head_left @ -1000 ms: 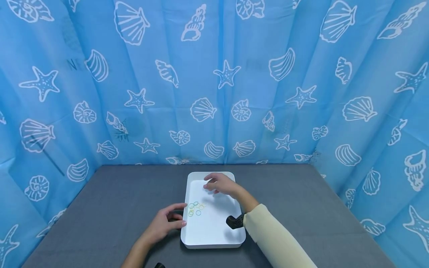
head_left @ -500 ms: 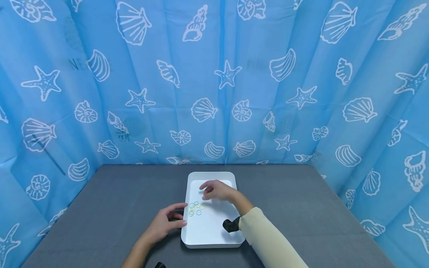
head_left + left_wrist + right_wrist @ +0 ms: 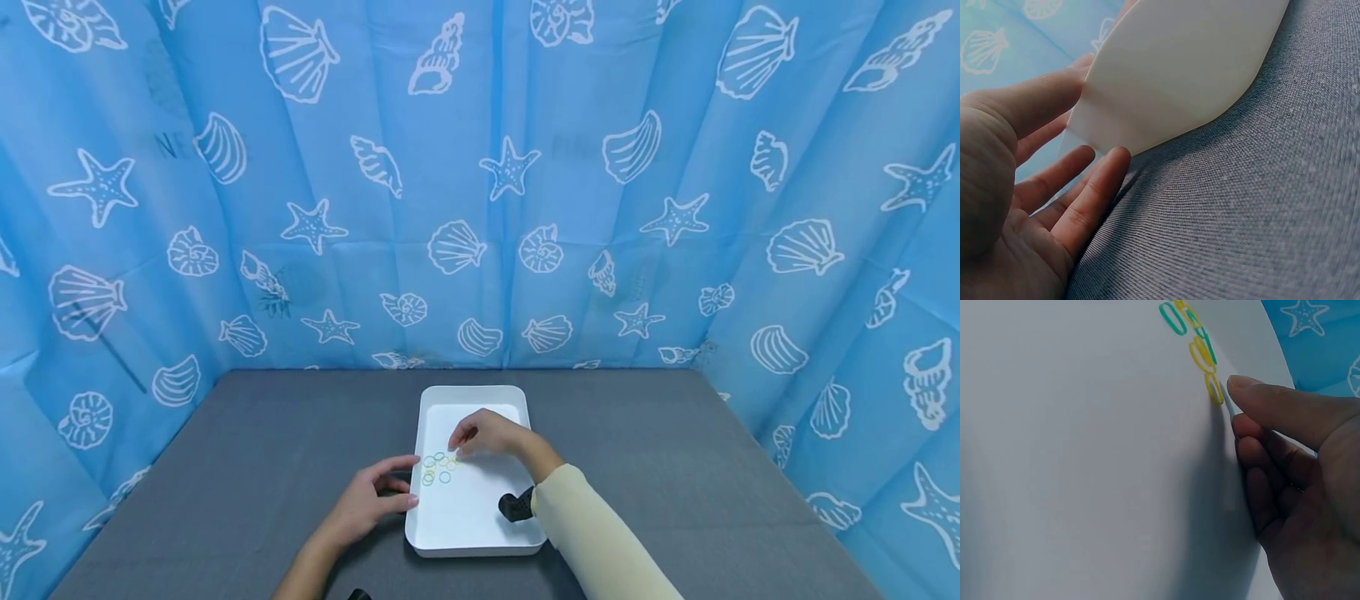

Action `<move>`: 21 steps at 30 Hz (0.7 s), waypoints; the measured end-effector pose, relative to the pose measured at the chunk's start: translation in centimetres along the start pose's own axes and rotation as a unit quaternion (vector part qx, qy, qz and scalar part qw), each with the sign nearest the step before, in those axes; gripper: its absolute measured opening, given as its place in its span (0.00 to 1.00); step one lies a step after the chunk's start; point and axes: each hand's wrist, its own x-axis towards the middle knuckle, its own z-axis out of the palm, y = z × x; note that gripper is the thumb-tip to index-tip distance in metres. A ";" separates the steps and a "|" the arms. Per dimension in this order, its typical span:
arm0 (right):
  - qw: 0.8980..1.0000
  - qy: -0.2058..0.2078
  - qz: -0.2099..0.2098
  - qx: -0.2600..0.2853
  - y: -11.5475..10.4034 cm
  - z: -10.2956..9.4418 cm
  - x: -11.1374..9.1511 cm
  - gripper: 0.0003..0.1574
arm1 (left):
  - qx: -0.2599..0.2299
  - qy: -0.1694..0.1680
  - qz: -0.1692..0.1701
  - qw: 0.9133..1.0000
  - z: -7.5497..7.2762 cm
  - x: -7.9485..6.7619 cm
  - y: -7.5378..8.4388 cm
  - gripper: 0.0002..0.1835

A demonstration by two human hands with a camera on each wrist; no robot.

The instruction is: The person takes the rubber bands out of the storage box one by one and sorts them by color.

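A white rectangular tray (image 3: 480, 525) lies on the grey cloth-covered table. Several small yellow and green rubber bands (image 3: 428, 478) are grouped on the left side of its floor. My right hand (image 3: 489, 432) reaches low over the tray, fingers bent, its fingertips right at the yellow band (image 3: 1214, 389) nearest to them. Between thumb and fingers there, a gap shows and nothing is held. Against the tray's left wall (image 3: 1160, 75) rests my left hand (image 3: 365, 500), thumb and fingers spread along the rim and outer side.
Behind the table hangs a blue curtain (image 3: 465, 200) printed with white shells and starfish. Grey table surface (image 3: 660, 467) extends on both sides of the tray. A black wrist device (image 3: 517, 506) sits at my right cuff, above the tray.
My right hand has come from the tray's far end toward me and down to the rubber bands. The left hand stays at the tray's left side.
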 end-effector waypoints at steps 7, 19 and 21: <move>1.000 -0.009 -0.002 -0.025 -0.2 0.2 0.0 0.07 | -0.003 0.002 -0.004 1.000 0.0 -0.1 0.1 0.31; 0.998 0.000 0.006 -0.057 -0.5 0.4 0.0 0.06 | -0.004 0.002 -0.003 1.000 0.0 0.0 0.1 0.31; 0.998 0.000 0.013 -0.062 -0.5 0.5 0.0 0.05 | -0.003 0.002 -0.003 1.000 0.0 0.0 0.1 0.31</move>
